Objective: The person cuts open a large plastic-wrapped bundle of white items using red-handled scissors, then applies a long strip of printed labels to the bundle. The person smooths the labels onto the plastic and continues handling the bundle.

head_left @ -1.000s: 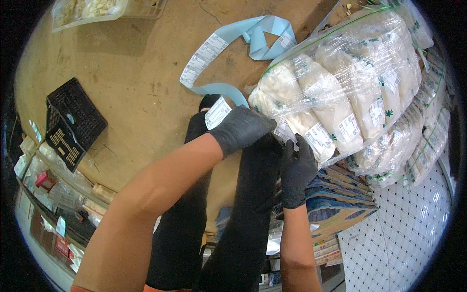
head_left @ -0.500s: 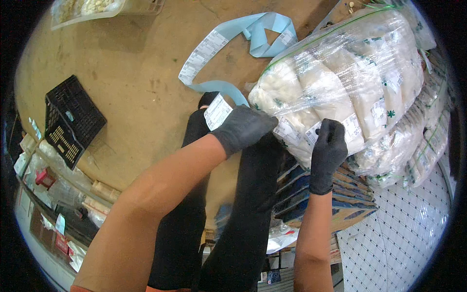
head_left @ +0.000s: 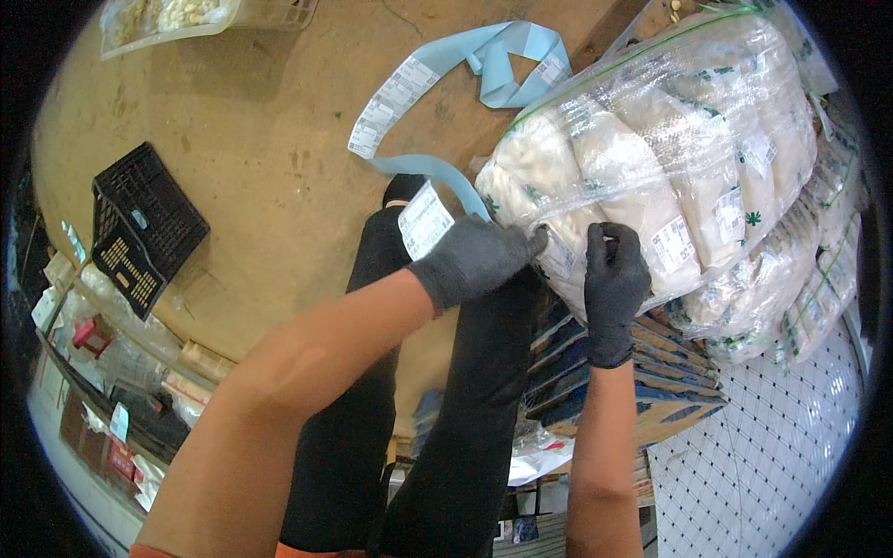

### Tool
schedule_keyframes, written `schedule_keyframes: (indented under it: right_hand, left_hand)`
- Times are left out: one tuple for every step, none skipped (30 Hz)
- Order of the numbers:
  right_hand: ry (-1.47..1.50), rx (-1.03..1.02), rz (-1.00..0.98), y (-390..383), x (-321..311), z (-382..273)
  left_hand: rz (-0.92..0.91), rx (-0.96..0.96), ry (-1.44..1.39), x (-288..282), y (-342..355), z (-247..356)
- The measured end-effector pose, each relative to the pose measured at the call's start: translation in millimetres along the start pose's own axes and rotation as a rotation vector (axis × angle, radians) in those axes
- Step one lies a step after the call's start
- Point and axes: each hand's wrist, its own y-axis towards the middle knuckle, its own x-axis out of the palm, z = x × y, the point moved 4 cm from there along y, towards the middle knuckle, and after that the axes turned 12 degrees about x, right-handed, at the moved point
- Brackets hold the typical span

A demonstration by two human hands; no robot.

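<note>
My left hand (head_left: 474,260), in a dark grey glove, is closed on a light-blue strip of white printed labels (head_left: 426,221). The strip curls away from it across the brown surface. Its fingertips reach the near left edge of a large clear plastic bag (head_left: 642,167) packed with smaller white bags, several bearing printed labels. My right hand (head_left: 616,279), gloved alike, is closed in a pinch against the bag's near side, a little right of the left fingertips. Whatever lies between its fingers is too small to make out. A label (head_left: 672,244) on a white bag shows beside it.
The bag rests beside stacked blue-and-brown slatted pieces (head_left: 623,372). More filled clear bags (head_left: 744,307) lie at right, above a white dotted floor (head_left: 763,437). A black plastic crate (head_left: 149,228) is at left; a clear tub (head_left: 270,13) of pale pieces stands at far left.
My right hand has shifted slightly left and up, nearer the left fingertips. The left hand, still holding the label strip, has moved a little right and down.
</note>
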Motion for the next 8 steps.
schedule_keyframes:
  right_hand:
    - [-0.043,-0.066,-0.052,4.6,-4.0,-6.8]
    - [-0.145,-0.137,-0.116,6.9,-0.2,-5.2]
    - [-0.247,-0.208,-0.18,9.1,3.4,-1.7]
    - [-0.347,-0.281,-0.244,11.0,8.2,-0.9]
    - [-0.388,-0.293,-0.284,13.8,9.8,-1.2]
    - [-0.429,-0.306,-0.323,17.2,9.4,-3.6]
    - [-0.47,-0.317,-0.366,20.2,10.3,-4.9]
    - [-0.484,-0.328,-0.382,22.8,12.0,-6.4]
  left_hand:
    - [-0.038,0.013,0.021,0.9,0.5,8.5]
    - [-0.076,0.025,0.041,2.7,1.8,14.7]
    - [-0.105,0.011,0.006,7.4,2.9,17.2]
    - [-0.133,-0.004,-0.027,14.4,3.7,17.8]
    - [-0.161,-0.02,-0.06,21.5,4.2,17.7]
    - [-0.127,-0.017,-0.111,25.9,4.7,17.8]
    - [-0.202,-0.024,-0.092,25.4,6.9,18.6]
    - [-0.276,-0.03,-0.073,23.9,9.5,19.1]
